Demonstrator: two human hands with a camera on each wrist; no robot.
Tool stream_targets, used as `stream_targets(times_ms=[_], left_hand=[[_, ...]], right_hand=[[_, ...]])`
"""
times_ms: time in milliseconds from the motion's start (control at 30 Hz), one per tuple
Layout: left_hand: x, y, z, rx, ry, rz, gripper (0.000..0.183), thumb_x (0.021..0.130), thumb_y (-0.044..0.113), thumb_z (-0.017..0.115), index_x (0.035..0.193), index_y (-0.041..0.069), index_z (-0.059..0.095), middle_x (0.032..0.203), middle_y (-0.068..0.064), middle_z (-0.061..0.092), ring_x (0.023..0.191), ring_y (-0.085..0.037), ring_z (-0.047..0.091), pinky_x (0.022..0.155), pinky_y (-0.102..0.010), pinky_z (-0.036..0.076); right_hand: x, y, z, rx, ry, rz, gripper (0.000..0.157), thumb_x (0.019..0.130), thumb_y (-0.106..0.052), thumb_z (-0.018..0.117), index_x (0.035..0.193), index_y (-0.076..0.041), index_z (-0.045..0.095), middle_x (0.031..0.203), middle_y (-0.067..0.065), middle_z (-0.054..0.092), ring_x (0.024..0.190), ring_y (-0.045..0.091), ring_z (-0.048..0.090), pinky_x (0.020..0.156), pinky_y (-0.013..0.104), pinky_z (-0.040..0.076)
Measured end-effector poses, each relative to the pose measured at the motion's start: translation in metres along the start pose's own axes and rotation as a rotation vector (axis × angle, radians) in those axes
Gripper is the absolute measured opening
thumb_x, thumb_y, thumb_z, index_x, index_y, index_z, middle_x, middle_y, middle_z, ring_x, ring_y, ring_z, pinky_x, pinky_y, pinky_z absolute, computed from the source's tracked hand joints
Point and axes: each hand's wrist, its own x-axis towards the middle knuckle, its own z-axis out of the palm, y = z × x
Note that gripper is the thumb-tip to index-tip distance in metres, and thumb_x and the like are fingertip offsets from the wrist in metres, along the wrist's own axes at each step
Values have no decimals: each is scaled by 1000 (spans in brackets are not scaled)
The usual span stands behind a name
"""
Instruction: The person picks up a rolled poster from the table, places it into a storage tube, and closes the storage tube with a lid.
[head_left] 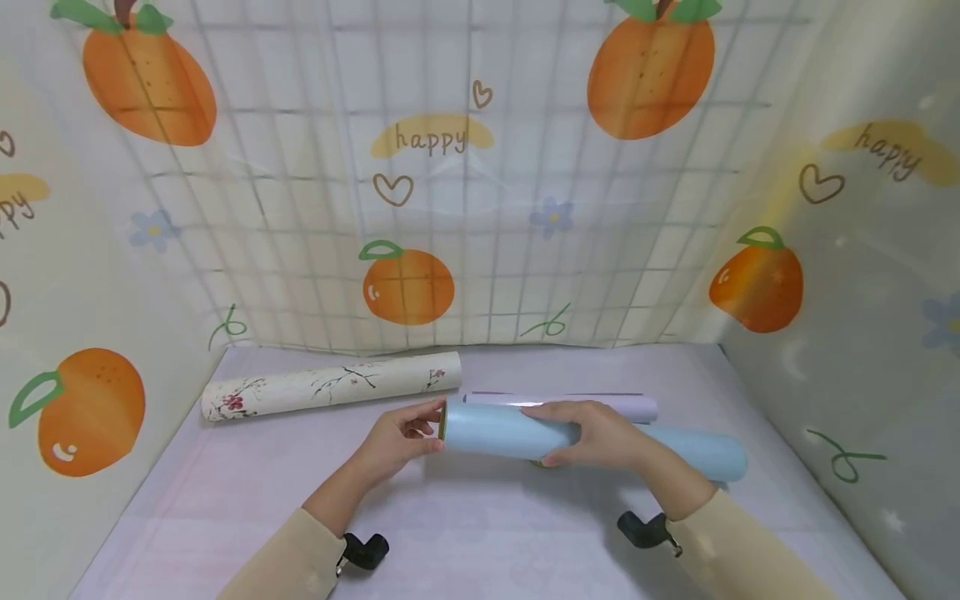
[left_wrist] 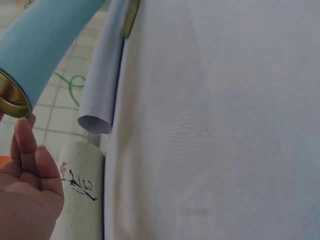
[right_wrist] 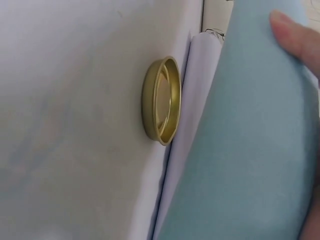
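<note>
A long light-blue cardboard tube [head_left: 495, 429] with a gold metal end [left_wrist: 12, 100] is raised above the table, tilting down slightly to the right. My right hand [head_left: 603, 433] grips it round the middle, thumb on the near side. At the left end, my left hand [head_left: 393, 437] holds the gold rim between thumb and fingers; its other fingers are loosely bent beneath the rim in the left wrist view. A round gold lid [right_wrist: 162, 102] lies on the table below the tube, mostly hidden in the head view.
Behind the tube lies a pale lavender paper roll [head_left: 633, 407]. A white roll with a plum-blossom print [head_left: 330, 387] rests at the back left. The pale table [head_left: 465, 533] is bordered by fabric walls [head_left: 495, 275] printed with oranges.
</note>
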Motion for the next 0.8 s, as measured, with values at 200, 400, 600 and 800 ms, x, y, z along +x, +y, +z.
stream_targets(times_ms=[200, 400, 600, 800], left_hand=[[-3, 1, 0, 23, 4, -5, 67, 83, 19, 83, 144, 13, 56, 122, -5, 68, 99, -23, 58, 82, -26, 52], [-3, 1, 0, 53, 2, -17, 67, 84, 19, 82, 144, 14, 56, 124, -4, 66, 102, -22, 57, 84, -28, 52], [0, -2, 0, 80, -4, -5, 64, 84, 20, 82, 143, 19, 57, 127, -3, 65, 104, -22, 57, 88, -31, 51], [1, 2, 1, 83, -9, -8, 69, 82, 25, 83, 145, 18, 55, 133, 0, 62, 105, -21, 55, 88, -32, 51]], right_hand=[[-1, -1, 1, -53, 23, -31, 74, 76, -49, 85, 142, -43, 54, 140, -8, 59, 126, 24, 57, 99, 49, 49], [-3, 0, 1, -76, 15, -73, 73, 78, -48, 83, 145, -39, 53, 140, -9, 59, 125, 20, 58, 99, 47, 50], [-5, 1, 0, -107, 17, -103, 74, 79, -47, 82, 146, -38, 52, 141, -7, 59, 126, 22, 57, 100, 48, 50], [-5, 1, -4, -129, 26, -116, 73, 79, -46, 83, 145, -36, 54, 138, -5, 61, 124, 22, 59, 99, 47, 51]])
